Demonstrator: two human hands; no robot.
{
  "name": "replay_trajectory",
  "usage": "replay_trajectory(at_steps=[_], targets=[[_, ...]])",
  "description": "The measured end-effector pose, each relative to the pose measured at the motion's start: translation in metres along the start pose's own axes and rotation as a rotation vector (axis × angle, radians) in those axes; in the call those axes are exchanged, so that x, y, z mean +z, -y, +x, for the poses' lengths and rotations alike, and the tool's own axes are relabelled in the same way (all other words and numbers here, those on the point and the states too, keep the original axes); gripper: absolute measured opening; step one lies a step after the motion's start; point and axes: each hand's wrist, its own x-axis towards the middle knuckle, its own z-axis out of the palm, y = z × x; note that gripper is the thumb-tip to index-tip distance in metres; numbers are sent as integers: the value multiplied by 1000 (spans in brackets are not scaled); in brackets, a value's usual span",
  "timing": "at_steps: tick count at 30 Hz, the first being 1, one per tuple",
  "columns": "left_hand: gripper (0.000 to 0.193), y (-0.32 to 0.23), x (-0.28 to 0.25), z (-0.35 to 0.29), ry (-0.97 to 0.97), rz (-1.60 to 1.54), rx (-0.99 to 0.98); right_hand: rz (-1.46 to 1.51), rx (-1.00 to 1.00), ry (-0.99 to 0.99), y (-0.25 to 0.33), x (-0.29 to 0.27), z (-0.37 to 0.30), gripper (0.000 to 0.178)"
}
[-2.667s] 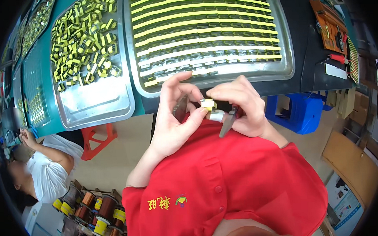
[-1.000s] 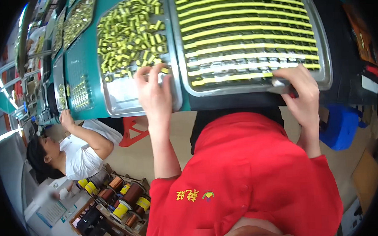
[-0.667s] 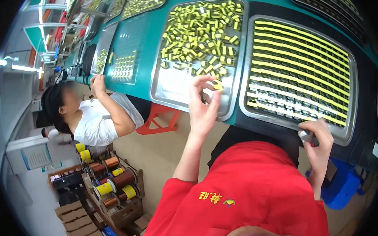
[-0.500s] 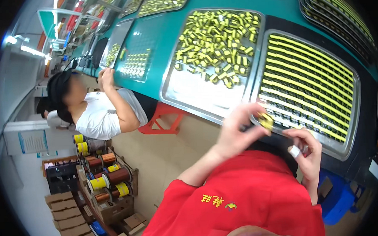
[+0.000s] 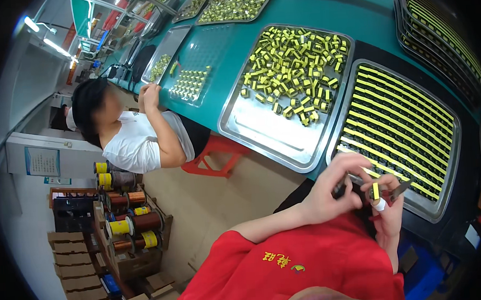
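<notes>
My right hand [image 5: 387, 208], with white tape round one finger, is closed on a small yellow-and-black component [image 5: 375, 191], held upright at its fingertips. A dark, pointed tool [image 5: 402, 188] sticks out beside those fingers; its handle is hidden. Just to the left, my left hand [image 5: 333, 191] has its fingers curled together around something dark that I cannot make out. Both hands are over the near edge of a metal tray [image 5: 450, 188] that holds rows of yellow-topped components [image 5: 400, 127]. A second metal tray [image 5: 261, 143] carries a loose heap of similar components [image 5: 296, 67].
Stacked trays [image 5: 439, 39] stand at the far right of the green table [image 5: 320, 7]. At left, a co-worker in a white shirt [image 5: 143, 141] sits by a clear tray [image 5: 199, 58]. Wire spools [image 5: 147, 224] and cardboard boxes [image 5: 74, 270] are on the floor behind.
My left hand has moved right, close to my right hand. A yellow component now shows in my right fingertips, and the pointed tool has come into sight. The view has shifted slightly.
</notes>
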Motion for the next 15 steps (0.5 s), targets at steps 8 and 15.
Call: replay_trajectory(at_steps=[8, 15], targets=[[75, -2, -9, 19, -231, -1202, -493, -483, -298, 89, 0, 19, 5, 34], [76, 13, -6, 28, 10, -1006, -439, -943, -620, 57, 1, 17, 25, 41]])
